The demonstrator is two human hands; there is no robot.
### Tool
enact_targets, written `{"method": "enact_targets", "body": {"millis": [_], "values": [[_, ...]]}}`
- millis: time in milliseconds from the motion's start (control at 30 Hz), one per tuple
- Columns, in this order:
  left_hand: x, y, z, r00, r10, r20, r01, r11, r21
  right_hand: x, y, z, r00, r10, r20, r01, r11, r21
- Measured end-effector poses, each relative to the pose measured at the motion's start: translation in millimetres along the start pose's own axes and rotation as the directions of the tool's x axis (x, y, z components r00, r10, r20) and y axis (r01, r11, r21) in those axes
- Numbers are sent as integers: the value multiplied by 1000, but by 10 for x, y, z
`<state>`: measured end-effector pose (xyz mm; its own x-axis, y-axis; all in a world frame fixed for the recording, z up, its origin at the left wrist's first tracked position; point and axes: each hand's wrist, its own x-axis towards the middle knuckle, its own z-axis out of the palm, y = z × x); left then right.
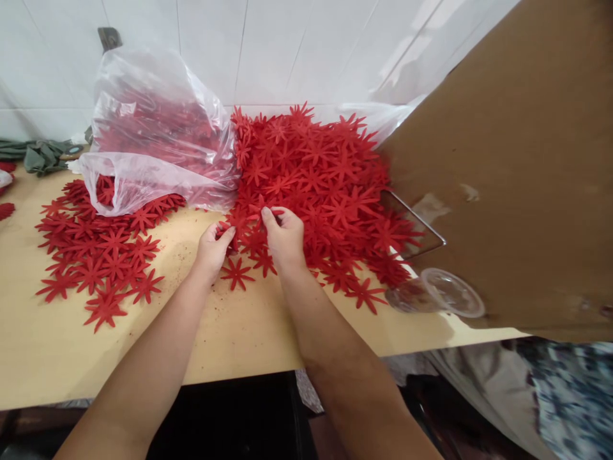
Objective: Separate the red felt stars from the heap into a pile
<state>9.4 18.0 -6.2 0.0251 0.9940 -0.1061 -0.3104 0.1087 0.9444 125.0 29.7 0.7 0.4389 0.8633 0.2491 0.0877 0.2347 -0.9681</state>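
A big heap of red felt flower cutouts point(316, 172) lies at the back middle of the wooden table point(249, 332). At the heap's near edge, my left hand point(213, 249) and my right hand point(283, 235) both pinch a red flower piece point(244, 220) between them. A single loose flower point(237, 273) sits on the table just below my hands. On the left, a second spread of red flowers point(96, 255) lies flat, partly under a clear plastic bag point(153, 134) stuffed with more of them.
A large brown cardboard sheet point(517, 166) leans over the table's right side. A clear plastic cup point(435, 292) lies on its side below it, next to a metal wire frame point(416, 223). Grey-green cloth point(43, 154) lies at far left. White tiled wall stands behind.
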Motion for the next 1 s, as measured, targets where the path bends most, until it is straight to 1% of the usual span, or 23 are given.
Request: {"method": "enact_targets", "body": {"millis": [100, 200, 300, 367, 400, 500, 567, 633, 733, 867, 933, 1000], "values": [[-6, 20, 6, 998, -44, -44, 43, 999, -18, 22, 4, -38, 999, 15, 28, -14, 999, -40], [-13, 33, 13, 997, -37, -61, 36, 999, -13, -4, 6, -45, 995, -24, 96, 34, 994, -99], [-19, 42, 2, 998, -10, -56, 10, 1000, 0, -18, 22, -44, 998, -29, 60, 39, 985, -166], [-27, 52, -9, 999, -20, -25, 19, 1000, -19, -23, 32, -33, 999, -19, 35, 25, 982, -188], [-33, 58, -12, 1000, -31, -1, 31, 999, -37, -30, 35, -19, 998, -20, 53, 30, 982, -185], [-53, 71, 3, 998, -22, 60, 27, 997, -77, -81, 31, 51, 982, -51, 184, 71, 992, -105], [-61, 65, 23, 998, 8, 67, -3, 997, -77, -129, 27, 105, 967, -65, 245, 73, 997, -21], [-56, 48, 37, 998, 21, 53, -17, 997, -71, -162, 30, 141, 965, -57, 258, 53, 998, 19], [-27, 12, 29, 999, 45, 8, -44, 997, -59, -165, 46, 147, 957, -13, 288, 3, 999, 37], [19, -18, -7, 996, 84, -38, -86, 995, -56, -138, 47, 119, 919, 49, 391, -97, 990, 103], [29, -23, -18, 995, 88, -44, -90, 995, -48, -136, 32, 111, 905, 54, 423, -116, 986, 123], [29, -24, -20, 995, 91, -38, -92, 996, -18, -140, 12, 108, 910, 45, 412, -109, 985, 133]]}}
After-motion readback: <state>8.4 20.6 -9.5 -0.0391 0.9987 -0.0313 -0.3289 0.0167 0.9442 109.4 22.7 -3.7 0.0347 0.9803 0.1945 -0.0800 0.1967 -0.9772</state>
